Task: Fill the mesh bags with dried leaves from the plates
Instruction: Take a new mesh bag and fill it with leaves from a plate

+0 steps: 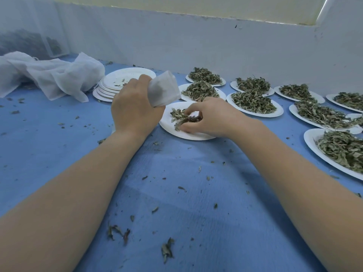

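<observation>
1. Scattered dried leaf crumbs [167,249] lie on the blue cloth-covered bench [59,134] at its near edge, between the two bare forearms.
2. Left hand [133,107]: fingers curled, gripping a small white mesh bag [164,91] held above the bench, just left of the near plate.
3. Right hand [212,116]: fingers [191,111] bent down onto the small remaining heap of dried green leaves [179,116], pinching some, on a white round paper plate [169,126] at bench centre.
4. Stack of emptied white paper plates [117,83] sits behind the left hand, a few leaf bits on top.
5. Crumpled white mesh cloth [53,75] lies at the far left corner.
6. Leaf-heaped white paper plates [253,101] stand in rows along the far and right edges, close together, some touching.
7. White wall [196,46] backs the far edge.
</observation>
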